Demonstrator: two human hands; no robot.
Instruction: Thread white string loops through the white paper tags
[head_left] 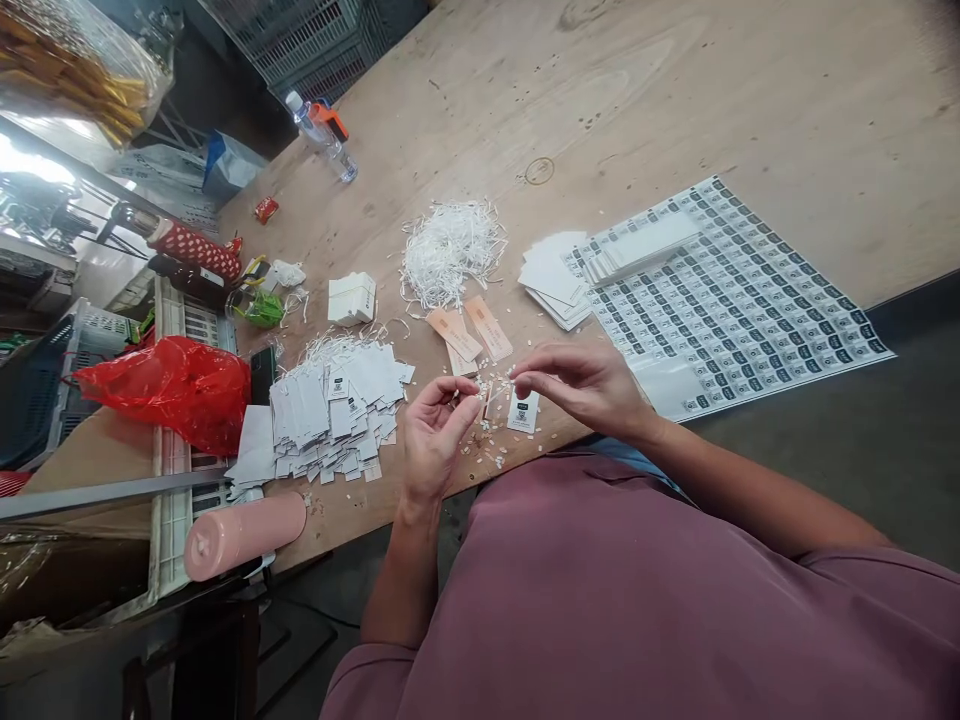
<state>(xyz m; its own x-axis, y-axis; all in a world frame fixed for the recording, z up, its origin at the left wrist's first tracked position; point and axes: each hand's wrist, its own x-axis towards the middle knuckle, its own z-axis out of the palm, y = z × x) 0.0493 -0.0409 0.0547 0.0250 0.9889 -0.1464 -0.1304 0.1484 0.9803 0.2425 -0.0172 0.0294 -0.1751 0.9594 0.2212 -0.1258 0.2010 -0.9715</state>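
My left hand (pixel 435 440) is closed in a pinch at the table's front edge. Opposite it, the thumb and fingers of my right hand (pixel 589 385) are pinched together. A thin white string (pixel 496 393) seems to run between the two sets of fingertips. Just below my right fingers lies a white printed tag (pixel 523 412) with a square code. Orange printed cards (pixel 489 328) rest beyond my hands, near a tangled heap of white strings (pixel 454 252). Left of my left hand is a big pile of white tags (pixel 337 405).
A sheet of printed labels (pixel 757 320) bears a stack of white strips (pixel 645 247); white cards (pixel 555 275) lie beside it. Leftward are a banded card stack (pixel 351 300), a red plastic bag (pixel 176 390) and a pink tumbler (pixel 244 535). A bottle (pixel 322 138) lies far back.
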